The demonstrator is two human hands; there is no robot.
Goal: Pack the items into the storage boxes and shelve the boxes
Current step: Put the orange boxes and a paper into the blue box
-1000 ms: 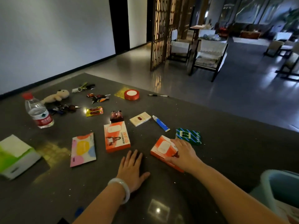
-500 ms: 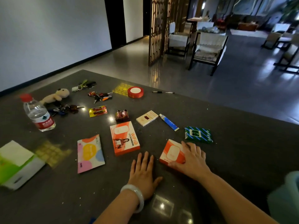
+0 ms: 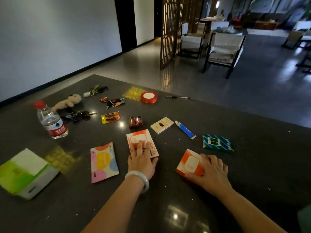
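**2 Orange Boxes Under Hand, None Packed Yet**

Landmark taken: the orange WiFi box [image 3: 143, 142], lying flat on the dark table [image 3: 252, 165]. Covered on its near half by the left hand [image 3: 142, 159], fingers straight and spread across the lid, thumb tucked against the near right corner; pressed rather than gripped, not lifted. To its right, slightly nearer: a second orange box [image 3: 189, 163], clasped at its right end by the right hand [image 3: 212, 172], fingers curled over the far edge, thumb along the near side.

Left of the landmark: a pastel tissue pack [image 3: 103, 163], then a green tissue box [image 3: 25, 174] at the far left. Beyond it: small batteries [image 3: 136, 122], a white card pack [image 3: 161, 125], a blue tube [image 3: 185, 129]. Far right of it: a green striped packet [image 3: 217, 143]. Well beyond: a red tape roll [image 3: 149, 97], a water bottle [image 3: 52, 121], a plush toy [image 3: 69, 102].

Judged step: gathering the 2 orange boxes, packing barely begun. No storage box clearly seen. Next move called for: a firm grip on the landmark's edges, both boxes raised clear of neighbours and carried to a storage box.
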